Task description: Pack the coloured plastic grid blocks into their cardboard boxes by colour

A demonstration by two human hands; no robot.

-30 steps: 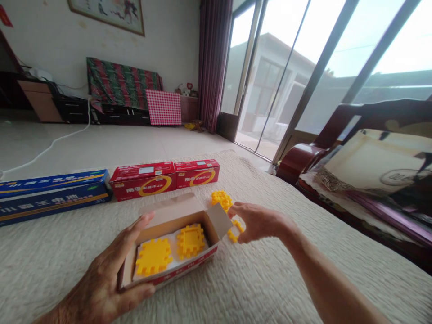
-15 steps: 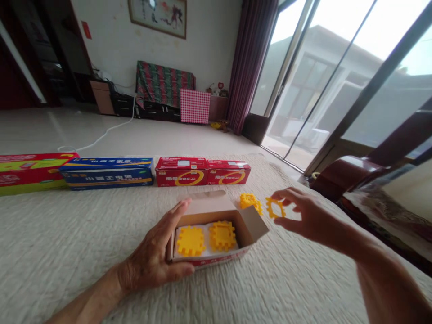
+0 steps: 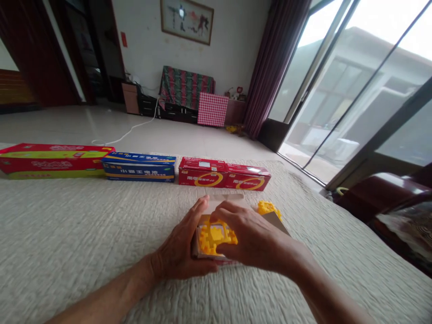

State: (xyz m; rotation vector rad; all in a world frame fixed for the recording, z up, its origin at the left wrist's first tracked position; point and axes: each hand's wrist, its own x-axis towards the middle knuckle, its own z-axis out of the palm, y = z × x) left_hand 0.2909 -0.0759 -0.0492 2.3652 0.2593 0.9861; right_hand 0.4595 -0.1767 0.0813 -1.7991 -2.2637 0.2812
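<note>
An open cardboard box (image 3: 274,220) with its flaps spread stands on the quilted cloth. My left hand (image 3: 184,243) grips its left end, thumb along the front and fingers behind. Over the opening, my right hand (image 3: 248,231) pinches a yellow toothed frame piece (image 3: 221,223) between thumb and fingers. Beneath it, yellow toothed pieces (image 3: 205,238) lie inside the box; my right hand hides the box's right part. More yellow pieces (image 3: 268,208) rest on the cloth behind the right flap.
Behind the open box stands a row of closed boxes: a red and green one (image 3: 57,164), a blue one (image 3: 140,171) and two red ones (image 3: 202,175). A dark red armrest (image 3: 381,180) is at the right.
My right hand has moved left with the yellow frame piece, from beside the box to above its opening. The view has shifted left, and my left hand still holds the box.
</note>
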